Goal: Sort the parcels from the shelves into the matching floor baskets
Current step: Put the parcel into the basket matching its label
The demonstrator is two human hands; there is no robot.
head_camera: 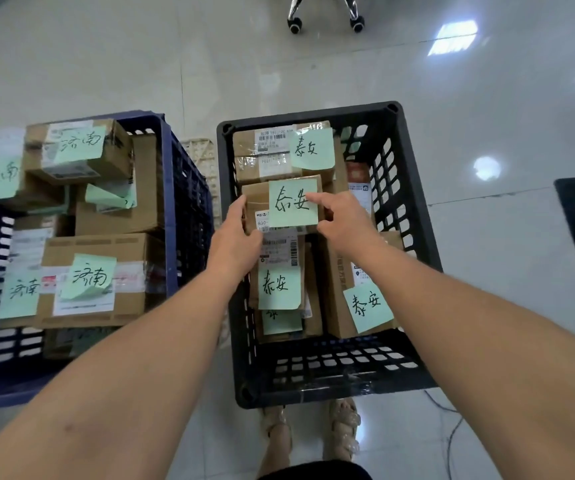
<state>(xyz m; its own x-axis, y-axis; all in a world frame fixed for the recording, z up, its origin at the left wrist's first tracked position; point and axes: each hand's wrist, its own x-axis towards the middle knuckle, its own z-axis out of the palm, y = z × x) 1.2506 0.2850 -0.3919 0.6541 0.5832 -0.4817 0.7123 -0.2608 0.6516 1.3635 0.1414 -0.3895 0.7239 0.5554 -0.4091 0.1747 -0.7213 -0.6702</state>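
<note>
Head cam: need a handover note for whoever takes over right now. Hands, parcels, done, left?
Left hand: grips the left edge of a small parcel.
Right hand: pinches its right edge, index finger on its green note.
The parcel sits over the black basket, on top of others carrying the same handwritten tag.
Blue basket: parcels with a different tag.
Done: several parcels in each basket.
Left: let go of this one. Shelves are out of view, so the remaining count is unknown.
</note>
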